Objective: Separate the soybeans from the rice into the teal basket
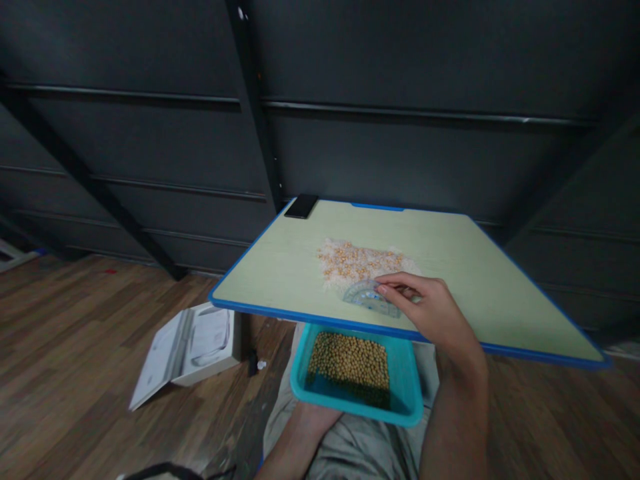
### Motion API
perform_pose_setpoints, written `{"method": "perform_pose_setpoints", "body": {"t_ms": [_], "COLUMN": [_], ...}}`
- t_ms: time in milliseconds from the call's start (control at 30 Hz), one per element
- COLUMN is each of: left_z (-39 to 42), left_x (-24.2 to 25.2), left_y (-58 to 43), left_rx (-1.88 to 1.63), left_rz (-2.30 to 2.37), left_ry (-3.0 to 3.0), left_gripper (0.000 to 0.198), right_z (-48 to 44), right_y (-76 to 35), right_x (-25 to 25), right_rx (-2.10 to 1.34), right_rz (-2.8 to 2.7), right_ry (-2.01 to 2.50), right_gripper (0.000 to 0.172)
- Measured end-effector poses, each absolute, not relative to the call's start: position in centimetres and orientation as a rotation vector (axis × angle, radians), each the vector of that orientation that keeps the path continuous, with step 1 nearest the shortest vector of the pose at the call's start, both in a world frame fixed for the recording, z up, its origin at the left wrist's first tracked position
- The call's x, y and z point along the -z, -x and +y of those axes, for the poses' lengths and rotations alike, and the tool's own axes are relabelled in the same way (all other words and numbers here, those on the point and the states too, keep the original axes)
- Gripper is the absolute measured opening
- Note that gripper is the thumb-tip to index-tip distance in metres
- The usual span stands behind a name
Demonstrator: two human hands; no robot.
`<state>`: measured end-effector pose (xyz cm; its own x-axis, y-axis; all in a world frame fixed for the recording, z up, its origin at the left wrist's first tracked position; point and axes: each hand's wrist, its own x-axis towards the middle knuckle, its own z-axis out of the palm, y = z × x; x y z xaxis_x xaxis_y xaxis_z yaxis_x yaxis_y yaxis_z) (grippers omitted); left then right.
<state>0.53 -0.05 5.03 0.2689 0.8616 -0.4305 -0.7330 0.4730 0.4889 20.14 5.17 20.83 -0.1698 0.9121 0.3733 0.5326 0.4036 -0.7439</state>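
My right hand (420, 298) pinches a clear plastic protractor (369, 297) between thumb and fingers. The protractor stands tilted over the pale green tabletop (270, 273), at the near side of a spread of white rice grains (327, 250) mixed with orange-yellow kernels or peas (360, 261). Below the table's near edge, a turquoise plastic basin (407, 393) rests at my lap with a layer of round tan beans (350, 360) in it. Under the basin's near left side reaches my left hand (317, 417); its fingers are hidden beneath, so its grip does not show.
A black phone (301, 207) lies at the table's far left corner. On the wooden floor (75, 333) to the left sits an opened white box (207, 340), with a small black object (253, 363) beside it. A dark panelled wall (375, 153) rises behind the table.
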Motion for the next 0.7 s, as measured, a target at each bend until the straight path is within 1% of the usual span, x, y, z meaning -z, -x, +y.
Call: {"method": "perform_pose_setpoints", "body": {"t_ms": [133,267,333,400,533,600,700], "left_z": [0.1,0.1,0.1,0.1,0.1,0.1,0.0], "left_x": [-5.1,-6.0,-5.7,-4.9,-2.7,-2.3,-3.0], "left_y": [-0.3,-0.5,-0.5,-0.4,0.2,0.4,0.5], "left_rx": [-1.091,-1.096,-1.097,-1.09,-1.092,-1.104,-1.119], "left_rz": [0.573,0.485,0.485,0.499,0.561,0.601,0.626], "left_ry": [-0.179,-0.219,-0.234,-0.254,-0.314,-0.338,-0.332], "left_gripper": [0.037,0.014,0.008,0.008,0.019,0.019,0.016], "right_z": [5.7,5.8,5.8,6.0,6.5,6.7,6.7], "right_y": [-20.2,-20.0,-20.0,-20.0,-20.1,-20.2,-20.2], "right_x": [-20.5,-20.7,-20.7,-20.6,-20.2,-20.0,-20.0], "right_rx": [-0.376,-0.256,-0.224,-0.204,-0.214,-0.24,-0.281], "right_rz": [-1.809,-1.766,-1.732,-1.689,-1.652,-1.658,-1.669], "right_ry": [1.243,1.17,1.147,1.146,1.177,1.183,1.183], "right_gripper": [0.016,0.016,0.017,0.018,0.018,0.017,0.017]}}
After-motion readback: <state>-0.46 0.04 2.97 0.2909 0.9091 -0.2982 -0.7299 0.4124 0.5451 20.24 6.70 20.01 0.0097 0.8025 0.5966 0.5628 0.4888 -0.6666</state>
